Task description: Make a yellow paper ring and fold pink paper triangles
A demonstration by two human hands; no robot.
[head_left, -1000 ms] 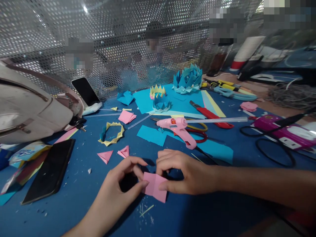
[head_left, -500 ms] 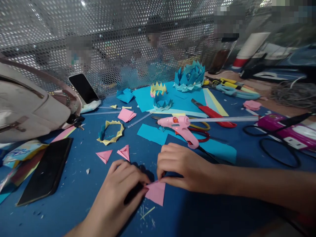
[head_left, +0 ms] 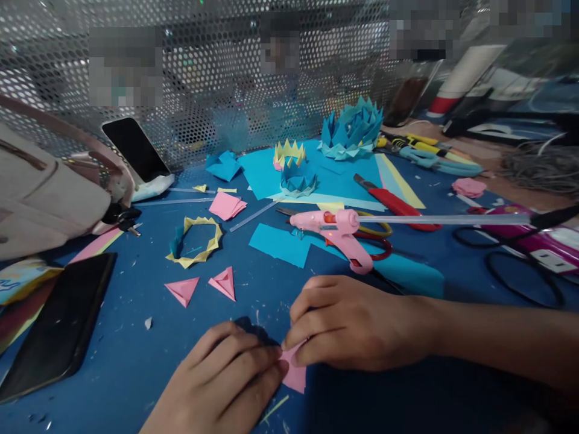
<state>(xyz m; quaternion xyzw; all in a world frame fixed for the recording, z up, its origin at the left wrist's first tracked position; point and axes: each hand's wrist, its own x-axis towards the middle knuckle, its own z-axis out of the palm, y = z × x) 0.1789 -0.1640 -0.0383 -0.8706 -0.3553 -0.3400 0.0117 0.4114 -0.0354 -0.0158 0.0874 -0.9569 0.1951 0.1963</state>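
Note:
Between my hands, low in the middle of the table, lies a small piece of pink paper point(head_left: 295, 378). My left hand point(head_left: 226, 374) pinches its left edge, fingertips pressed together. From the right, my right hand point(head_left: 348, 322) presses thumb and fingers on its upper edge, and much of the sheet is hidden under them. Two folded pink paper triangles point(head_left: 183, 291) lie beyond my left hand. Behind them sit a ring of folded yellow and blue paper point(head_left: 199, 260) and a stack of pink paper squares point(head_left: 227, 206).
A pink glue gun point(head_left: 332, 223) with a long clear stick lies beyond my right hand, over scissors point(head_left: 384, 246). Blue paper flowers point(head_left: 353, 129) stand at the back. Phones point(head_left: 63, 325), a bag point(head_left: 49, 187) and a purple power strip point(head_left: 520, 232) flank the work area.
My right hand has come down and left, its fingers now over the pink paper's upper edge. My left hand keeps its pinch. The whole view has shifted slightly.

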